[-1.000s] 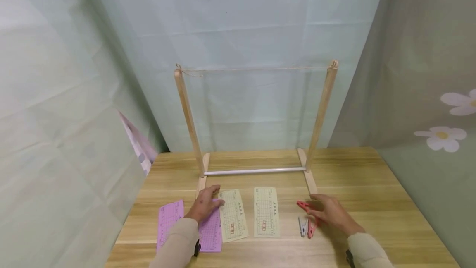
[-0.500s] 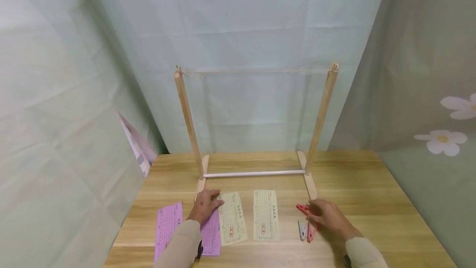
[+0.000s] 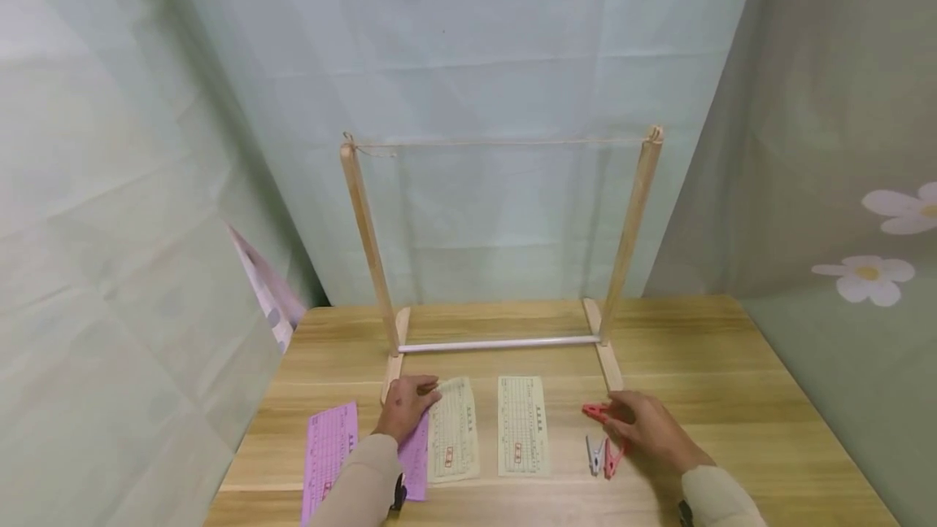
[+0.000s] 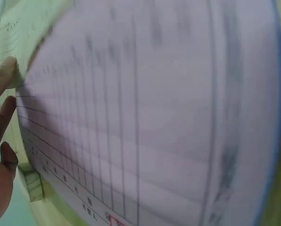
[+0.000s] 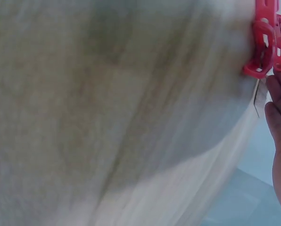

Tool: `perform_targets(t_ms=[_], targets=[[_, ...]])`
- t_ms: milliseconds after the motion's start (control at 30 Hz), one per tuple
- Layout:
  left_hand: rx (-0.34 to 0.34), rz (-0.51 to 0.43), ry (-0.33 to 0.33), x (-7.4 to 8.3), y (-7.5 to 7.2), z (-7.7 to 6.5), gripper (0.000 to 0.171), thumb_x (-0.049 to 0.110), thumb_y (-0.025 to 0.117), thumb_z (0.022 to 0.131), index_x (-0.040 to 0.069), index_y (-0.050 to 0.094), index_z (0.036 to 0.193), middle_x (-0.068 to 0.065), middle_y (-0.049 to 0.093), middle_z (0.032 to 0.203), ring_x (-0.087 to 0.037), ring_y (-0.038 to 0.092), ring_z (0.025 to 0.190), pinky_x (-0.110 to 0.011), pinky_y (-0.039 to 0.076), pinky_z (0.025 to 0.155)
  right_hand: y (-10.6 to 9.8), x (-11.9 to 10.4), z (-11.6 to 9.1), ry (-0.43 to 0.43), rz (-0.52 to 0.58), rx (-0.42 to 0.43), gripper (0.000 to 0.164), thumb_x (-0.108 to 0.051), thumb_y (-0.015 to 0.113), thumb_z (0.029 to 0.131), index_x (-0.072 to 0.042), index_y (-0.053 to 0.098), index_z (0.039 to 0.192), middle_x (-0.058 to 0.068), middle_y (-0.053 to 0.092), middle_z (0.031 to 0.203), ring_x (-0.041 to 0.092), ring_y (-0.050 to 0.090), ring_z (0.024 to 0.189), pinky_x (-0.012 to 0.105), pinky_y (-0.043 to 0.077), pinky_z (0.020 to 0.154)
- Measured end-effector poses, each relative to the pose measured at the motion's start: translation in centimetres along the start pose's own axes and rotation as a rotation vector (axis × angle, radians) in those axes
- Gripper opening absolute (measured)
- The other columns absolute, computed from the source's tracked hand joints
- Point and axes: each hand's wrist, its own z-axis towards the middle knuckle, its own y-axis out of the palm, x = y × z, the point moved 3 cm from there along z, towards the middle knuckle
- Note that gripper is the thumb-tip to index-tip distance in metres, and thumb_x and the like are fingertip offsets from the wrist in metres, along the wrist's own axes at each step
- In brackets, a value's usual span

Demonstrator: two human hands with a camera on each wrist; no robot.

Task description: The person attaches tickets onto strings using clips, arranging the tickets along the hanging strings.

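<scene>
My left hand pinches the upper left edge of a pale yellow printed slip with a red stamp box. That slip overlaps a purple printed slip, which my forearm partly hides. In the left wrist view, purple paper fills most of the frame, and my thumb and fingers are at its far edge. My right hand pinches one end of a red clothespin, also seen in the right wrist view as a red clothespin. Close by lie a second red clothespin and a grey clothespin.
A second yellow slip lies mid-table, and another purple slip at the left. Behind stands a wooden frame with a string tied across its top and a white bar low down. Cloth walls enclose the table.
The yellow slip at my left hand has turned, its lower end swinging left over the purple slip. My right hand has closed in slightly on the red clothespin.
</scene>
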Motion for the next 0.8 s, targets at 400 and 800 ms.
perform_targets(t_ms=[400,800], targets=[[0.016,-0.156,-0.024,1.6,-2.0,0.8,0.039,-0.003,0.081,0.079,-0.006,0.07,0.116,-0.013,0.074,0.102,-0.019,0.068,0.086,-0.026,0.056,0.073,-1.8,-1.0,0.8,-0.035,0.142,0.093,0.046,-0.008,0.079,0.085,0.01,0.061,0.124,0.014,0.072,0.106,0.04,0.067,0.104,0.052,0.051,0.091],[0.034,-0.242,-0.052,3.5,-4.1,1.7,0.014,-0.003,0.082,0.077,0.004,0.071,0.081,-0.004,0.07,0.082,-0.013,0.067,0.074,-0.023,0.056,0.066,-4.7,-3.4,2.5,-0.181,0.192,0.068,0.042,-0.002,0.075,0.087,0.011,0.06,0.125,0.009,0.071,0.104,0.022,0.069,0.096,0.049,0.053,0.09]])
